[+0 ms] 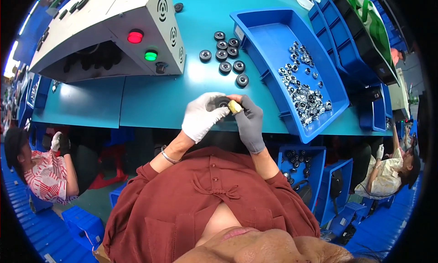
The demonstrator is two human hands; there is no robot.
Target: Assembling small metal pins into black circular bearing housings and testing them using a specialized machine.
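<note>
My left hand (200, 116), in a white glove, and my right hand (248, 120), in a grey glove, meet at the near edge of the teal table (150, 98). Together they hold a small black wheel (222, 102) between the fingers. My right thumb wears a yellowish finger cover and presses on the wheel. Several more black wheels (226, 57) lie in a loose group on the table just beyond my hands.
A blue tray (269, 39) with several small shiny metal parts (303, 89) sits at the right. A grey machine (109, 30) with a red and a green button stands at the left. More blue bins line the far right. Other people sit at the left and right.
</note>
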